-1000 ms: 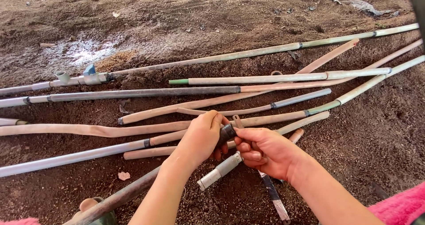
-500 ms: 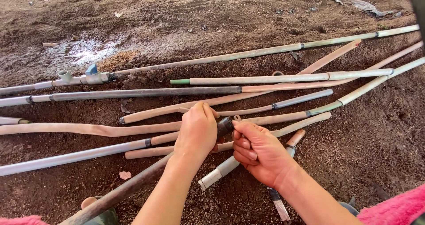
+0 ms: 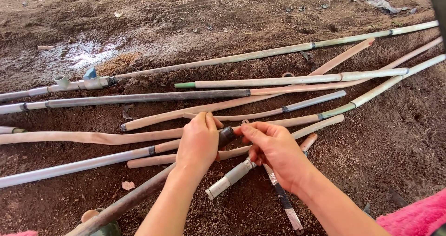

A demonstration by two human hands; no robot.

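The left hand (image 3: 200,141) is closed around the top end of a long brown pipe (image 3: 132,201) that slopes down toward the bottom edge of the view. On that end sits a small dark round cap (image 3: 226,136), and everything here is told from that cap. The cap pokes out just to the right of the left hand's fingers. The right hand (image 3: 274,150) is right beside the cap on its other side, with the thumb and first finger pinched on the cap's end. So both hands are shut tight, one on the pipe and one on the cap. Just below the cap a short grey pipe piece with a white end (image 3: 230,178) lies on the dirt. Next to that, lower and to the right, lies a thin flat dark strip (image 3: 284,201) partly under the right hand. Behind the cap, farther up, many long thin pipes lie side by side on the brown soil (image 3: 395,138), some tan, some grey, some pale green. Far up and to the left of the cap is a white pipe joint with a blue part (image 3: 88,80), near a wet shiny patch (image 3: 81,57). Far down to the right of the cap is a bit of pink cloth (image 3: 418,217).
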